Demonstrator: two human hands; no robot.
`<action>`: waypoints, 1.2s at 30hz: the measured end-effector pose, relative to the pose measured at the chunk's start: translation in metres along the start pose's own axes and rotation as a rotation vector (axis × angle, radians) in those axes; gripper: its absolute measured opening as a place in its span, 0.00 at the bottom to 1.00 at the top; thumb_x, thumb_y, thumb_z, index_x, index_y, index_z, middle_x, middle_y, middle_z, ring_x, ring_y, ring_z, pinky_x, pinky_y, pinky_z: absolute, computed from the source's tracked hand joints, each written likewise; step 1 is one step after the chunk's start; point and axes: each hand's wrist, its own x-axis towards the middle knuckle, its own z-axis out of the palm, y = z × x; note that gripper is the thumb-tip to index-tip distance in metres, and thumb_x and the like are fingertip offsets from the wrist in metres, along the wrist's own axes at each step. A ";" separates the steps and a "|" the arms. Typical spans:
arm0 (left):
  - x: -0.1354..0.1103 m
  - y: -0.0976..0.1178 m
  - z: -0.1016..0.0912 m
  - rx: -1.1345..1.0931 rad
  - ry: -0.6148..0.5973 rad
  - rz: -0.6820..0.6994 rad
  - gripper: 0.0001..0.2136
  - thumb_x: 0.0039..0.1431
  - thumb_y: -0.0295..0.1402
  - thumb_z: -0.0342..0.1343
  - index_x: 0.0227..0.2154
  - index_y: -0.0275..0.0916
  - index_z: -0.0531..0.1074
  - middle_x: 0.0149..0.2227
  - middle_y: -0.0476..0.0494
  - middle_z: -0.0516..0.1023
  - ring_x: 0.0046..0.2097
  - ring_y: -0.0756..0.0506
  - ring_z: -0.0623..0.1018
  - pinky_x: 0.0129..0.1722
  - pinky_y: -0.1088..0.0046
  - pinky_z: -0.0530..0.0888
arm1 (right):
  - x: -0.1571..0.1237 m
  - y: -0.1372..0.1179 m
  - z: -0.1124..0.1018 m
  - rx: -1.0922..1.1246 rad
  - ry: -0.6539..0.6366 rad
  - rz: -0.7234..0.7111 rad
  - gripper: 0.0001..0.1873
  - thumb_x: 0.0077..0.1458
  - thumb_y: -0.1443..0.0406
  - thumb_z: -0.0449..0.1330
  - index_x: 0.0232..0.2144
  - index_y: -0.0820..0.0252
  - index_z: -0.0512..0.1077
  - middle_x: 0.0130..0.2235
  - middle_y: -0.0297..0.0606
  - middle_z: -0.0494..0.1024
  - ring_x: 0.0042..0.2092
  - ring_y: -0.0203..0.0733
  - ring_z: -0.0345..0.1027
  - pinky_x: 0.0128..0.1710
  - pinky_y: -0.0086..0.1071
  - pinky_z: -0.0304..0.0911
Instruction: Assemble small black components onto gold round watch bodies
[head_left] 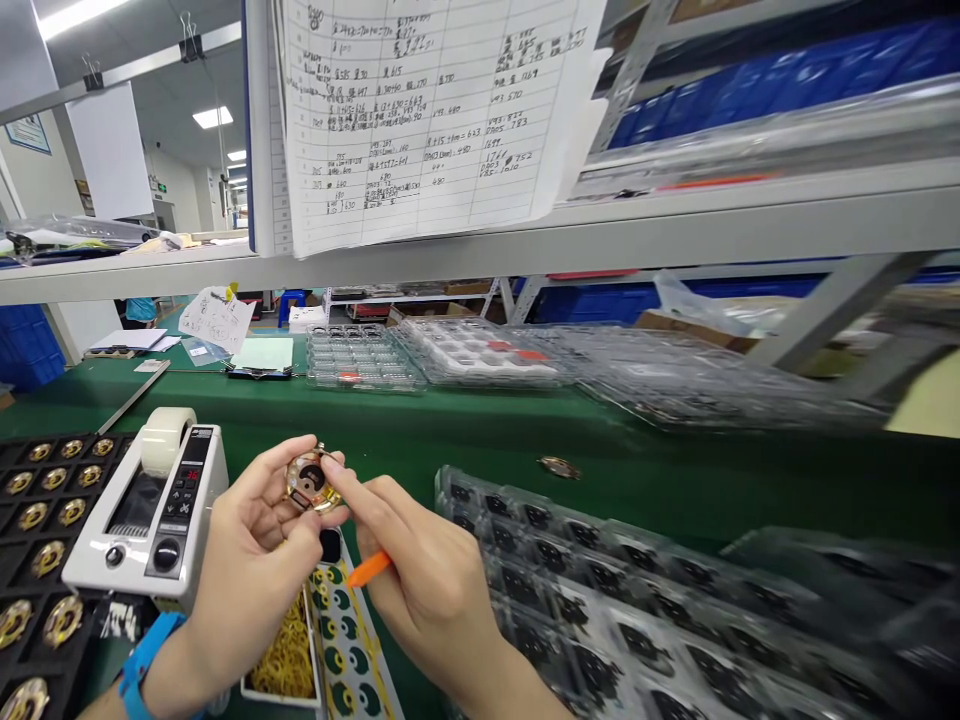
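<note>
My left hand, with a blue wristband, grips a round gold watch case by its edges. A dark curved piece shows in the middle of the case. My right hand is closed around an orange stick-like tool, and its index finger presses on the case's upper right side. Below my hands lies a sheet of green crescent-shaped stickers with yellow edging. Beside it is a white box of thin yellow rings.
A tape dispenser stands left, next to a black tray of gold cases. Clear trays of black parts spread on the right. One loose round part lies on the green table. Handwritten sheets hang from a shelf rail.
</note>
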 end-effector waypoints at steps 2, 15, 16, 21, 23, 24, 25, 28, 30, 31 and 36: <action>0.001 0.000 0.000 0.007 0.000 0.001 0.17 0.55 0.20 0.58 0.48 0.38 0.74 0.47 0.42 0.83 0.51 0.40 0.81 0.47 0.68 0.82 | 0.000 0.002 0.002 0.035 -0.002 0.013 0.32 0.56 0.79 0.45 0.61 0.57 0.61 0.28 0.34 0.66 0.26 0.36 0.62 0.21 0.25 0.57; 0.005 -0.001 -0.004 0.028 0.003 0.005 0.16 0.57 0.26 0.62 0.49 0.37 0.73 0.49 0.39 0.82 0.53 0.38 0.80 0.49 0.66 0.81 | 0.000 0.003 0.008 0.067 0.030 0.033 0.29 0.59 0.78 0.46 0.61 0.56 0.60 0.29 0.33 0.67 0.27 0.37 0.63 0.23 0.26 0.58; 0.005 -0.002 -0.005 0.038 0.005 0.006 0.16 0.57 0.26 0.62 0.49 0.37 0.73 0.49 0.39 0.82 0.53 0.38 0.80 0.49 0.66 0.81 | 0.001 0.004 0.009 0.067 0.035 0.027 0.29 0.59 0.78 0.46 0.60 0.57 0.60 0.28 0.33 0.67 0.27 0.37 0.63 0.23 0.27 0.57; 0.009 -0.006 -0.009 0.067 0.007 0.006 0.18 0.56 0.28 0.64 0.50 0.38 0.73 0.50 0.40 0.82 0.53 0.39 0.79 0.49 0.70 0.81 | 0.002 0.006 0.011 0.029 0.042 0.030 0.27 0.59 0.77 0.45 0.59 0.60 0.61 0.30 0.34 0.70 0.28 0.37 0.64 0.25 0.28 0.60; 0.010 -0.006 -0.009 0.083 0.009 -0.002 0.19 0.56 0.30 0.65 0.51 0.39 0.73 0.49 0.40 0.82 0.54 0.39 0.79 0.48 0.71 0.81 | 0.000 0.004 0.013 0.043 0.043 0.036 0.27 0.59 0.77 0.44 0.59 0.60 0.61 0.31 0.34 0.72 0.30 0.37 0.65 0.26 0.28 0.62; 0.011 -0.006 -0.009 0.095 0.011 -0.003 0.20 0.55 0.30 0.65 0.51 0.38 0.72 0.49 0.39 0.82 0.54 0.39 0.79 0.49 0.70 0.80 | -0.001 0.002 0.013 0.041 0.035 0.040 0.28 0.59 0.77 0.44 0.60 0.60 0.62 0.31 0.35 0.72 0.30 0.37 0.66 0.27 0.28 0.62; 0.011 -0.006 -0.009 0.110 0.018 0.001 0.20 0.55 0.31 0.65 0.52 0.38 0.72 0.49 0.39 0.82 0.54 0.39 0.79 0.49 0.69 0.80 | -0.003 0.002 0.012 0.027 0.012 0.050 0.28 0.59 0.76 0.44 0.60 0.60 0.62 0.31 0.35 0.72 0.30 0.37 0.66 0.27 0.28 0.62; 0.014 -0.005 -0.008 0.184 0.082 0.043 0.21 0.56 0.32 0.64 0.52 0.38 0.71 0.50 0.39 0.82 0.53 0.39 0.79 0.53 0.65 0.78 | -0.009 0.015 0.005 -0.134 -0.219 0.227 0.27 0.61 0.74 0.45 0.61 0.59 0.64 0.30 0.33 0.71 0.30 0.35 0.67 0.29 0.28 0.64; 0.017 -0.004 -0.008 0.233 0.121 0.062 0.22 0.55 0.32 0.64 0.53 0.38 0.71 0.50 0.39 0.81 0.53 0.39 0.79 0.55 0.63 0.77 | -0.014 0.042 -0.008 -0.281 -0.382 0.435 0.23 0.63 0.71 0.48 0.59 0.57 0.67 0.33 0.34 0.73 0.33 0.34 0.69 0.35 0.28 0.67; 0.018 -0.004 -0.008 0.249 0.126 0.063 0.22 0.55 0.33 0.64 0.53 0.37 0.71 0.50 0.39 0.81 0.53 0.39 0.79 0.55 0.63 0.77 | -0.017 0.061 -0.016 -0.331 -0.405 0.507 0.20 0.65 0.70 0.48 0.56 0.59 0.69 0.37 0.38 0.75 0.36 0.36 0.71 0.38 0.30 0.67; 0.023 -0.009 -0.011 0.259 0.068 0.057 0.22 0.55 0.33 0.63 0.53 0.36 0.70 0.50 0.37 0.81 0.53 0.38 0.80 0.53 0.61 0.78 | -0.041 0.158 -0.054 -0.510 -0.644 0.859 0.14 0.64 0.60 0.58 0.48 0.62 0.71 0.48 0.42 0.75 0.44 0.41 0.72 0.44 0.40 0.71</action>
